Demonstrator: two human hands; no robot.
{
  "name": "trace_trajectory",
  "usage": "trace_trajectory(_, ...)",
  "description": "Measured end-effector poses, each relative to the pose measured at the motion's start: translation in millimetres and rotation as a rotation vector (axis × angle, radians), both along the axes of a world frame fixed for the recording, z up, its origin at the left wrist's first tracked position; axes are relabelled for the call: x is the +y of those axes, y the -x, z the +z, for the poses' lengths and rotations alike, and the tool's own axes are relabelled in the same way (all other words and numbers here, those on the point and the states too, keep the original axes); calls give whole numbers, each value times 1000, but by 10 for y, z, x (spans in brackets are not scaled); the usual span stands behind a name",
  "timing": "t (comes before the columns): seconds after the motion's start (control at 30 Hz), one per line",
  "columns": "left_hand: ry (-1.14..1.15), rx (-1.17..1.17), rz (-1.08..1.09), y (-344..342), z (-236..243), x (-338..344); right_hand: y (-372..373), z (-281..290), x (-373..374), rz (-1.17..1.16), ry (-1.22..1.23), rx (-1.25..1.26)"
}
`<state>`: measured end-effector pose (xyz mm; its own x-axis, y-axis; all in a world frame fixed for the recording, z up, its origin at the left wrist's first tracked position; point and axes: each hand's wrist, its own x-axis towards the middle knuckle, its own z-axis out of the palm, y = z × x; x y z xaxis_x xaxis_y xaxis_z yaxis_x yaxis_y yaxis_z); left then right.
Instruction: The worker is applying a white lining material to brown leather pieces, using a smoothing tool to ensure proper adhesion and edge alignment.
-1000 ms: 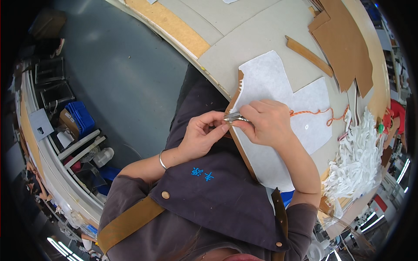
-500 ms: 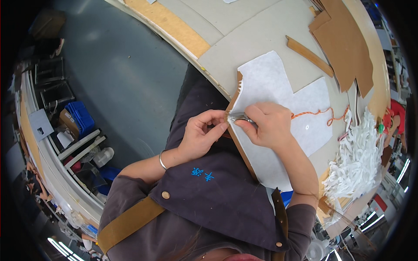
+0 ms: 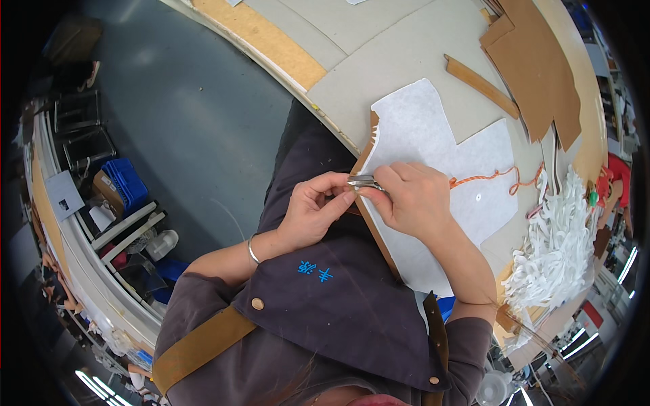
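A brown panel faced with white backing lies partly on the table and hangs over its front edge towards my lap. Small notches show along its left edge near the top. My left hand pinches that edge between thumb and fingers. In my right hand is a pair of small metal thread snips, tied to an orange cord. Their blades reach to the edge right by my left fingertips. My fingers hide the exact spot where the blades meet the panel.
To the right is a heap of white strips. Brown sheets are stacked at the far right, with a narrow brown strip beside them. Across the floor at left, a blue crate stands by another bench. A person in red is at the right rim.
The snips and my right hand have shifted slightly left and turned, so the blades lie closer to my left fingertips. My left hand and the panel stay nearly in place.
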<state>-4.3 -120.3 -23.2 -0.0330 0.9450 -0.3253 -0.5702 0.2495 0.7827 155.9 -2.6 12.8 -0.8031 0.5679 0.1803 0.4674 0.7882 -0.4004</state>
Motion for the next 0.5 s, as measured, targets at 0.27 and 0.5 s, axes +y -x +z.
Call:
trace_trajectory(0.27, -3, 29, -14, -17, -43, -20, -35, -54, -1, -66, 181, 70)
trace_trajectory(0.5, -40, 40, 42, -23, -62, -35, -67, -82, -9, -63, 34, 68)
